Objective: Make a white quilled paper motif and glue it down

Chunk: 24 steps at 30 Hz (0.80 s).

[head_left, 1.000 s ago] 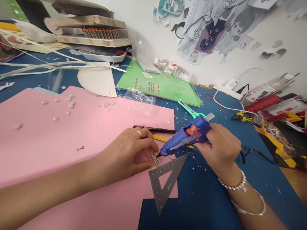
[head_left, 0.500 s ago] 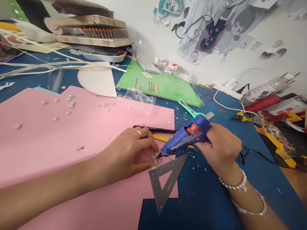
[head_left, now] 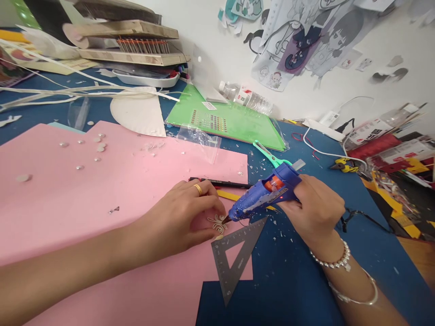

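My right hand (head_left: pixel 317 210) is wrapped around the handle of a blue hot glue gun (head_left: pixel 254 199), with a clear glue stick (head_left: pixel 298 165) poking out of its back. The dark nozzle points down-left and meets a small off-white ornament of curled cord (head_left: pixel 218 223), as far as I can see. That ornament lies on pink sheet (head_left: pixel 136 181), steadied between the thumb and fingertips of my left hand (head_left: pixel 190 210). Just right of it, a grey set square (head_left: pixel 224 267) lies partly on the pink sheet. Behind my left fingers are a black pen (head_left: pixel 231 184) and a yellow strip (head_left: pixel 227 195).
Green scissors (head_left: pixel 270 154) lie beyond the glue gun, near a green folder (head_left: pixel 238 120). Several pearl-like beads (head_left: pixel 79 168) and pale petals are scattered at left. Yellow-handled pliers (head_left: pixel 345 165), a white cable (head_left: pixel 326 153) and a black cord (head_left: pixel 365 217) lie to the right.
Almost nothing differs. The glue gun and my right hand have shifted very slightly to the right; my left hand stays at the curled ornament.
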Each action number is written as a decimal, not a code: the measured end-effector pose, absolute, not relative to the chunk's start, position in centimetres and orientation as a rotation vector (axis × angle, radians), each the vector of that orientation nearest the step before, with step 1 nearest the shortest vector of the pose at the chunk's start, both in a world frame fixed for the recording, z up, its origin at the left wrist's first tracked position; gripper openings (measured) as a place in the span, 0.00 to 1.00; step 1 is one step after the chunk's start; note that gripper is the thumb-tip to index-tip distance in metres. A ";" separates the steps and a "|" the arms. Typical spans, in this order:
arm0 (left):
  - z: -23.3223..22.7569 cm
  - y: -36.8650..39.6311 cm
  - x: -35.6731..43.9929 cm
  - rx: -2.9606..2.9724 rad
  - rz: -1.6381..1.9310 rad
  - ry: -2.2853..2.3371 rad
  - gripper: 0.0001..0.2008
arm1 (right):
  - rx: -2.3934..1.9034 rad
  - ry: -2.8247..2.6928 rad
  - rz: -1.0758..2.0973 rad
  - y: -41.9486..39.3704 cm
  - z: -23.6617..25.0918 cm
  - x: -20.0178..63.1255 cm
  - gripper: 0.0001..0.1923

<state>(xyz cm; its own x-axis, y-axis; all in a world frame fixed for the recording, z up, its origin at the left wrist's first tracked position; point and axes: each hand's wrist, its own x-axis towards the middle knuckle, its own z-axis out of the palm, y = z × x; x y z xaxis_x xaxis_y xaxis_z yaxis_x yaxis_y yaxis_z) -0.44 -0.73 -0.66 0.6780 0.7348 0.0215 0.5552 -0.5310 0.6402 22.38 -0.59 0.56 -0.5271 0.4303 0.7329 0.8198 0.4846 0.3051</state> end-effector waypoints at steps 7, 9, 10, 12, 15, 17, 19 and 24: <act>-0.5 -0.8 -0.5 2.289 0.398 0.989 0.08 | -1.026 -2.140 -0.883 -0.6 0.6 22.4 0.09; -0.5 -0.8 -0.4 2.290 0.388 0.987 0.08 | -1.025 -2.138 -0.875 -0.6 0.6 22.3 0.09; -0.5 -0.8 -0.4 2.289 0.385 0.987 0.08 | -1.024 -2.139 -0.870 -0.6 0.6 22.3 0.09; -0.5 -0.7 -0.4 2.289 0.383 0.987 0.08 | -1.025 -2.139 -0.866 -0.6 0.7 22.3 0.10; -0.6 -0.7 -0.4 2.292 0.395 0.989 0.08 | -1.031 -2.135 -0.877 -0.6 0.7 22.2 0.09; -0.6 -0.7 -0.4 2.294 0.398 0.987 0.08 | -1.035 -2.137 -0.882 -0.6 0.6 22.3 0.09; -0.5 -0.7 -0.4 2.292 0.396 0.987 0.08 | -1.037 -2.141 -0.879 -0.6 0.6 22.3 0.09; -0.4 -0.8 -0.5 2.283 0.382 0.989 0.07 | -1.037 -2.153 -0.864 -0.6 0.6 22.4 0.09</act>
